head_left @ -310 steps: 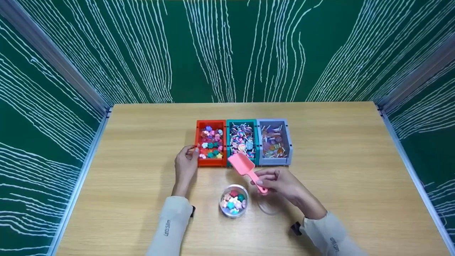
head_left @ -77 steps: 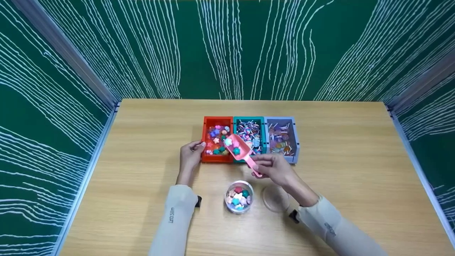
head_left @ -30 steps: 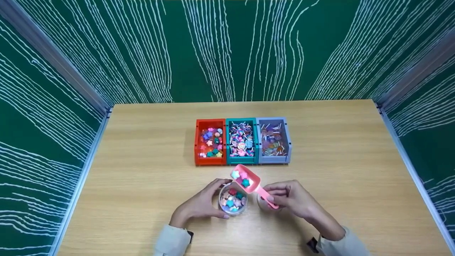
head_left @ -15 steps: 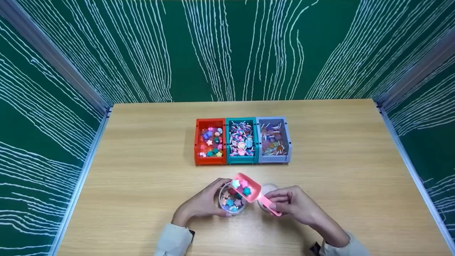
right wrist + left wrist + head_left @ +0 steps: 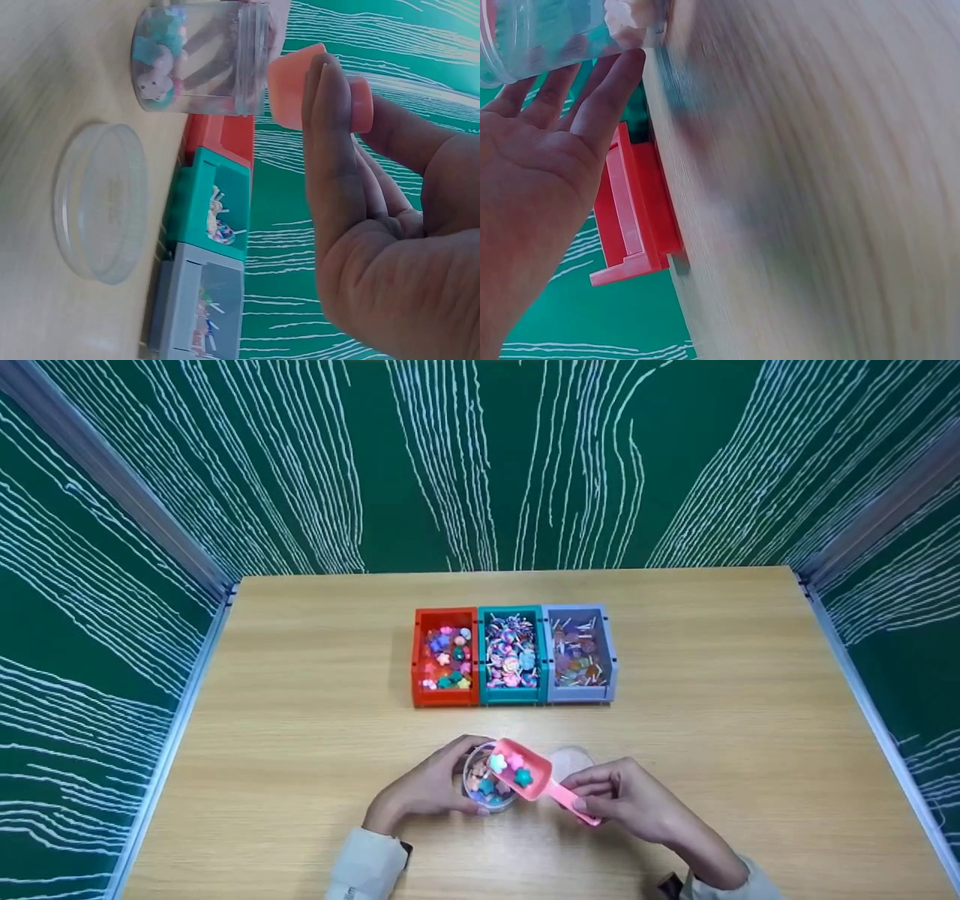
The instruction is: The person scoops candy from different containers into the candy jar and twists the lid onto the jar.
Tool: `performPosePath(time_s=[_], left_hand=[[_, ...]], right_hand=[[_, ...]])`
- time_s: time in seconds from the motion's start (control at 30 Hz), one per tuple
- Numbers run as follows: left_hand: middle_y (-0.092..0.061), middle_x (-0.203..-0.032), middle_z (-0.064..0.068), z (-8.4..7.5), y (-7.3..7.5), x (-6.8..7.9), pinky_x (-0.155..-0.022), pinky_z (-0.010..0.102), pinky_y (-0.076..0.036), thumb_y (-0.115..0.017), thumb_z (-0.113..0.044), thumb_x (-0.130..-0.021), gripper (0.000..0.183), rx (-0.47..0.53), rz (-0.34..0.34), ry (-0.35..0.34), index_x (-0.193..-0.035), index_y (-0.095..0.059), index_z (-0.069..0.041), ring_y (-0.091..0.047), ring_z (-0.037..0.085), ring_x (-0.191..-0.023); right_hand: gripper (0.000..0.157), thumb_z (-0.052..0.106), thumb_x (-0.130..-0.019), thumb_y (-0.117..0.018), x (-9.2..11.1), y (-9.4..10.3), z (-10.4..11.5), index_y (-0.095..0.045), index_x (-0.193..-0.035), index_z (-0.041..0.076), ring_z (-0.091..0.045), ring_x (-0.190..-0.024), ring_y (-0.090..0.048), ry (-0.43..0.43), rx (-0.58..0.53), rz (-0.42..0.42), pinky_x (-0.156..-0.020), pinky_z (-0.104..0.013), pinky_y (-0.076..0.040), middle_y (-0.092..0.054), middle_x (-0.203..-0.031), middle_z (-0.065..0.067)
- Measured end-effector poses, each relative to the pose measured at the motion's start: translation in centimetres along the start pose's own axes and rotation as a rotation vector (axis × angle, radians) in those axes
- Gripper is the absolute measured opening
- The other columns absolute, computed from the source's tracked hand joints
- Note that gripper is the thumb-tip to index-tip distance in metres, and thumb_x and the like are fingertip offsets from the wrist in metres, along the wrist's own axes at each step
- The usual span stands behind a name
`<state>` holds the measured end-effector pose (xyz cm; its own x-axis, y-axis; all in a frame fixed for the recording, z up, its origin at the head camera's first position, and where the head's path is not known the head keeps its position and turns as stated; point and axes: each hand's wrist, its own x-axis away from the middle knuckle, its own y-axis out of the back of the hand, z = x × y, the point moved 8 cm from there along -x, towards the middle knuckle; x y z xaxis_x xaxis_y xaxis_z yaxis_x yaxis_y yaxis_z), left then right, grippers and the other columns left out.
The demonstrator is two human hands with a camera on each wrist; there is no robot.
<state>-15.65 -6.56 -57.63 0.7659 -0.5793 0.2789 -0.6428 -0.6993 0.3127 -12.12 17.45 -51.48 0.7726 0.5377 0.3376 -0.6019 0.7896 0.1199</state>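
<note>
My left hand (image 5: 426, 786) holds a clear round jar (image 5: 217, 56) upright on the table, thumb on the near side and fingers on the far side. Colourful star and flower pieces lie in the bottom of the jar; its upper part is free of them. My right hand (image 5: 634, 802) pinches the handle of a pink scoop (image 5: 536, 784) between thumb and fingers. Tilted over the jar's right rim, the scoop carries a white star (image 5: 498, 763), a pink piece (image 5: 515, 761) and a green star (image 5: 523, 777). The left wrist view shows the left fingers (image 5: 604, 97) against the jar's wall.
Behind the jar stand three joined bins: red (image 5: 445, 697) with star and flower pieces, teal (image 5: 512, 696) with small lollipop charms, lilac (image 5: 581, 695) with translucent stick pieces. A clear round lid (image 5: 101, 202) lies flat right of the jar, partly under the right hand.
The left hand has left the red bin and taken hold of the jar. The scoop, empty at first, was loaded from the red bin, then moved nearer and lower over the jar's rim.
</note>
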Motion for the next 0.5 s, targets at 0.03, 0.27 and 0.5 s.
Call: performPosePath(time_s=[0.03, 0.27, 0.5], left_hand=[[-0.054, -0.148, -0.009, 0.0, 0.0, 0.0, -0.123, 0.055, -0.032, -0.095, -0.022, -0.079, 0.086, 0.001, 0.0, 0.002, -0.151, -0.049, -0.034, -0.045, 0.024, -0.144], [-0.055, -0.149, -0.005, -0.3, -0.1, -0.1, -0.123, 0.052, -0.035, -0.095, -0.018, -0.08, 0.085, 0.02, 0.008, -0.012, -0.151, -0.049, -0.029, -0.047, 0.024, -0.144], [-0.055, -0.147, -0.009, -0.2, -0.1, 0.0, -0.122, 0.05, -0.035, -0.094, -0.019, -0.081, 0.085, 0.028, 0.013, -0.015, -0.152, -0.048, -0.029, -0.048, 0.021, -0.142]], right_hand=[[0.029, -0.006, -0.096, -0.066, 0.0, 0.0, 0.1, -0.07, -0.123, -0.014, -0.021, -0.084, -0.078, 0.001, 0.012, 0.0, -0.072, -0.03, -0.063, -0.075, -0.107, -0.031], [0.028, 0.0, -0.095, -0.069, 0.3, 0.0, 1.4, -0.073, -0.12, -0.012, -0.01, -0.076, -0.074, 0.009, 0.086, -0.006, -0.064, -0.026, -0.061, -0.077, -0.1, -0.025], [0.028, 0.003, -0.095, -0.07, 0.3, -0.1, 1.9, -0.073, -0.119, -0.011, -0.009, -0.074, -0.073, -0.009, 0.08, 0.002, -0.062, -0.022, -0.059, -0.077, -0.097, -0.023]])
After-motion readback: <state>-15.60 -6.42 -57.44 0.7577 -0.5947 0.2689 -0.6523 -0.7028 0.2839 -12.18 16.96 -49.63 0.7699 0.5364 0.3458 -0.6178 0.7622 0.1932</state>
